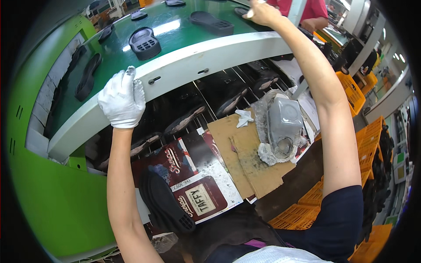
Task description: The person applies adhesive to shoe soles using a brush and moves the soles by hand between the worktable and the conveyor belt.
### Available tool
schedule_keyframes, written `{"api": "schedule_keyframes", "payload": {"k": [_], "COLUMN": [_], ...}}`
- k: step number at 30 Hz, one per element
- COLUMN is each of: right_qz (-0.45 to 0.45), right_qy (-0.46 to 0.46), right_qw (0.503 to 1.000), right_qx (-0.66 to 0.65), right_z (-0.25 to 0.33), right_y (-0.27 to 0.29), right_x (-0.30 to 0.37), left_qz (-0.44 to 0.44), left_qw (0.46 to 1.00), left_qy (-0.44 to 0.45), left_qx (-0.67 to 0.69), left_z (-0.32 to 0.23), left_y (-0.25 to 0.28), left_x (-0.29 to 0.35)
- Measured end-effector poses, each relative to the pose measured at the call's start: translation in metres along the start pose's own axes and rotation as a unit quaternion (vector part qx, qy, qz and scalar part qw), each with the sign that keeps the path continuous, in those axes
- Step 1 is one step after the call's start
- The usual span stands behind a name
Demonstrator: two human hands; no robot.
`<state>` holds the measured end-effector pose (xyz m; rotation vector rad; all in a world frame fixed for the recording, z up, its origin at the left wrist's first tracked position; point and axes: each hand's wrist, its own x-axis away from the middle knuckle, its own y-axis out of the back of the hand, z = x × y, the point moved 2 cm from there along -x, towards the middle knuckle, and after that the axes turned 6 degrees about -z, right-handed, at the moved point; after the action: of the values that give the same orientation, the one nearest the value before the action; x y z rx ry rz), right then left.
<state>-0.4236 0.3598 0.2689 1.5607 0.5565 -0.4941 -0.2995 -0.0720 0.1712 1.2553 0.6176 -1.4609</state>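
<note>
My left hand (pixel 123 99), in a white glove, is curled over the pale metal rail (pixel 184 65) along the near edge of a green conveyor belt. A black shoe sole (pixel 145 44) lies on the belt just beyond it. Far to the right, my bare right hand (pixel 265 15) reaches across the rail, a white covering on a fingertip. Its bent fingers are at a dark shoe sole (pixel 241 11), partly hidden behind the hand. Between them lies another dark sole (pixel 212 23). Closer to me, black soles (pixel 164 201) rest beside printed cardboard.
Below the rail, black shoes (pixel 232 100) sit on a wire rack. A clear plastic container (pixel 284 120) stands on brown cardboard (pixel 239 149). Green machine housing (pixel 48 193) borders the left. Orange crates (pixel 368 142) stand at right; a person in a pink shirt (pixel 313 11) is across the belt.
</note>
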Motion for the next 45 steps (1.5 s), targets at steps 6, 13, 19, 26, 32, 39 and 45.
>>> {"api": "schedule_keyframes", "payload": {"k": [6, 13, 19, 26, 32, 39, 45], "right_qz": [0.126, 0.093, 0.079, -0.075, 0.054, 0.020, 0.020], "right_qy": [-0.145, -0.168, -0.126, -0.065, -0.015, -0.037, -0.070], "right_qw": [0.979, 0.980, 0.975, 0.986, 0.984, 0.981, 0.982], "right_qx": [0.060, 0.056, 0.163, -0.137, -0.169, -0.187, -0.174], "right_z": [-0.024, -0.031, -0.055, 0.010, 0.132, 0.115, 0.122], "right_y": [-0.032, -0.037, -0.050, -0.045, 0.005, -0.012, -0.009], "right_x": [-0.011, -0.012, -0.010, -0.016, 0.029, 0.034, 0.042], "left_qz": [0.007, -0.007, 0.018, -0.002, -0.010, -0.008, -0.010], "left_qw": [1.000, 1.000, 1.000, 1.000, 1.000, 1.000, 1.000], "left_qy": [-0.002, -0.015, 0.001, -0.008, -0.009, -0.003, -0.010], "left_qx": [0.012, 0.002, 0.011, 0.001, 0.013, 0.012, 0.005], "left_z": [0.000, 0.005, 0.004, 0.000, 0.004, 0.001, 0.004], "left_y": [-0.001, -0.001, 0.003, -0.003, 0.002, 0.004, 0.003], "left_x": [0.005, 0.008, 0.005, 0.005, 0.005, 0.005, 0.005]}}
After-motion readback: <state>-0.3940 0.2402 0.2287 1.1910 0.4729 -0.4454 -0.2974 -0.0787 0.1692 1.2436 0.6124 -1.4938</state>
